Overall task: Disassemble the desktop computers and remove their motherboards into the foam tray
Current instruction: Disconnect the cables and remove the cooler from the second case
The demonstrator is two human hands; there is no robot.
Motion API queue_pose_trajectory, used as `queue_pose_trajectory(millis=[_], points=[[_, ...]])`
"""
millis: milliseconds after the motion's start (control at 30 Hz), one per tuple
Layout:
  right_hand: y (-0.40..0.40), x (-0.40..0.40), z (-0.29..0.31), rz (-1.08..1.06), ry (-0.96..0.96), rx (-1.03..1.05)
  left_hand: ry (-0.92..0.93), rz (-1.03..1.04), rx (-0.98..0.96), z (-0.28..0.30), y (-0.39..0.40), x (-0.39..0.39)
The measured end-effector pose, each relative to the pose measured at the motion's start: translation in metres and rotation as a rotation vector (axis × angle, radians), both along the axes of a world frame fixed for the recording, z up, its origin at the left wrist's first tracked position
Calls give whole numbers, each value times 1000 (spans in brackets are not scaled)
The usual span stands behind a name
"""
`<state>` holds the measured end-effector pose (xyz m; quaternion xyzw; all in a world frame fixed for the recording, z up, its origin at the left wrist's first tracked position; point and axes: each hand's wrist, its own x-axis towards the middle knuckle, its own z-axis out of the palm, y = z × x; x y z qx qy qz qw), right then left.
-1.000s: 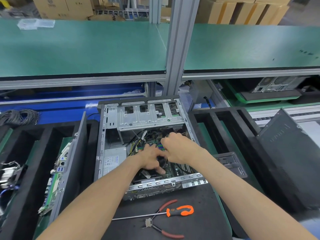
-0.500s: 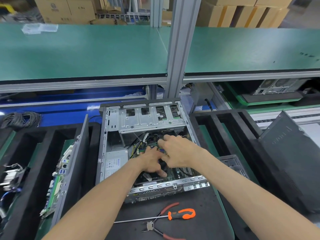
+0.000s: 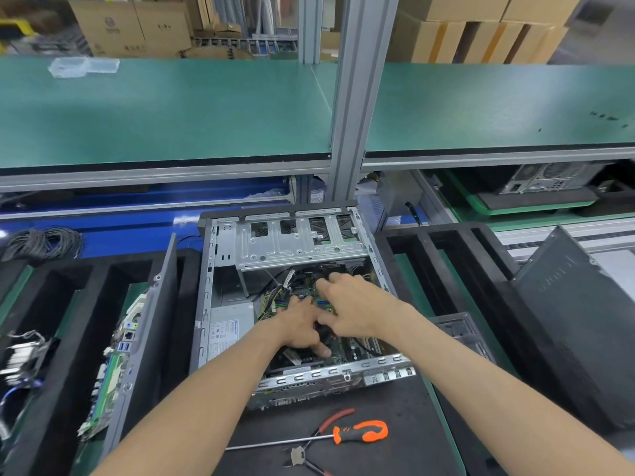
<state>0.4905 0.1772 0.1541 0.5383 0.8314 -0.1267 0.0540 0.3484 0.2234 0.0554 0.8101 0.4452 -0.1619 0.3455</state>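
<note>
Motherboard (image 3: 347, 348) flat in open case (image 3: 206, 304), long axis near-to-far | left hand (image 3: 302, 326) grip pressed on it, spread | right hand (image 3: 350, 304) grip loosely apart, farther in | foam tray (image 3: 86, 280) left.

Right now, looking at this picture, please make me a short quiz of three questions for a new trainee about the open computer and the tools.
1. True or false: the screwdriver with the orange handle lies on the black mat, in front of the open computer case.
2. Where are the left hand and the right hand?
A. on the green shelf
B. inside the open case, over the motherboard
C. on the pliers
3. Fill in: a removed board already stands on edge in the black foam tray on the person's ____ side.

Key: 1 true; 2 B; 3 left.
</note>
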Motion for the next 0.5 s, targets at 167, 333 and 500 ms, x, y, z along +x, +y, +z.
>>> queue_pose_trajectory(millis=[167, 333, 500], points=[[-5, -4, -8, -92, -28, -44, 20, 9, -3, 0, 1, 0], [-8, -19, 3, 174, -108, -73, 66, -29, 1, 3, -4, 2], [5, 4, 7, 79, -69, -113, -31, 28, -21, 5, -3, -2]])
